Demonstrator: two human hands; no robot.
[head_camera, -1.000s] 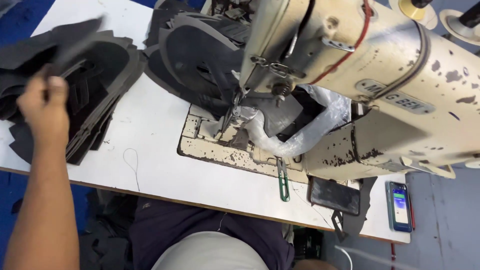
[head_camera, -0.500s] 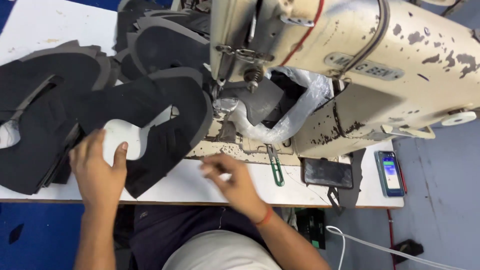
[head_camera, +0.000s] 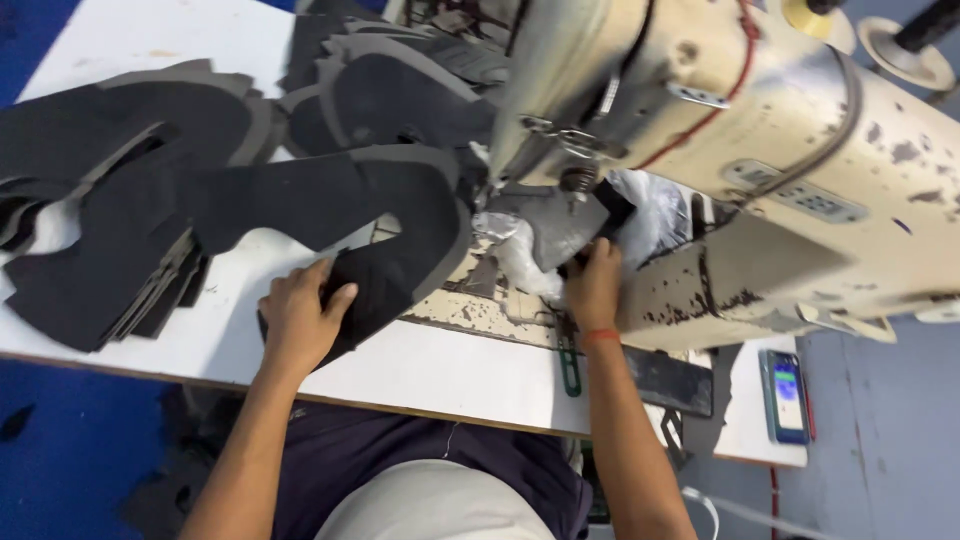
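The left hand lies flat, fingers spread, pinning the near end of a curved black foam-backed fabric piece on the white table, keeping it steady. The right hand, fingers curled, grips grey material under the worn cream sewing machine.

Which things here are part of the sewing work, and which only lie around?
In use:
- left hand on the dark cut piece
- right hand at the sewing machine

Lying about:
- stacks of dark pieces
- phone
- green tool
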